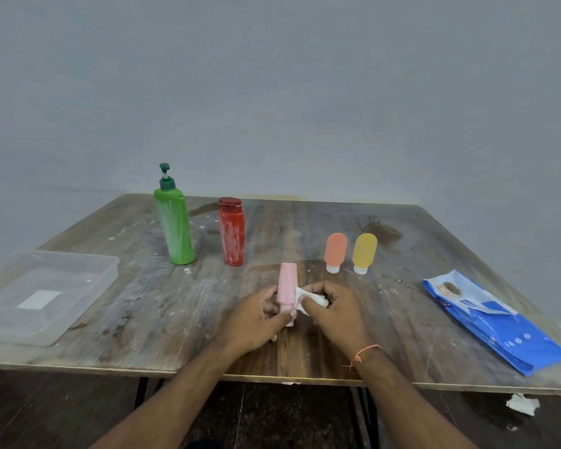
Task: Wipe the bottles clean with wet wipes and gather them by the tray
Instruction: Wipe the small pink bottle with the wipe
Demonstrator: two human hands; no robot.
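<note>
Pink and cap-down, the small squeeze bottle (287, 283) stands near the front middle of the worktop (305, 348), tilted slightly, its lower part held by the left hand (256, 315), whose fingers (272, 306) curl round it while the thumb lies across the cap end. Against the bottle's right side the right hand (334, 309) presses a crumpled white wet wipe (308, 299), its fingers clenched round the wad; a thin orange thread bracelet (363, 351) circles that wrist. Just behind and to the right, two more small squeeze bottles stand cap-down side by side, an orange one (335, 252) and a yellow one (364, 253), close together but apart. Farther back on the left stand a red flip-cap bottle (231, 231), streaked with white smears, and a tall green pump bottle (174, 222), likewise smeared. White flecks dot the wood around their bases. At the far left edge of the worktop sits a clear plastic tray (107, 273), well apart from all the bottles. On the right side lies a blue pack of wet wipes (499, 332), its flap lifted. Below the worktop's right front corner, a crumpled white wipe (522, 405) lies on the dark floor (78, 409).
</note>
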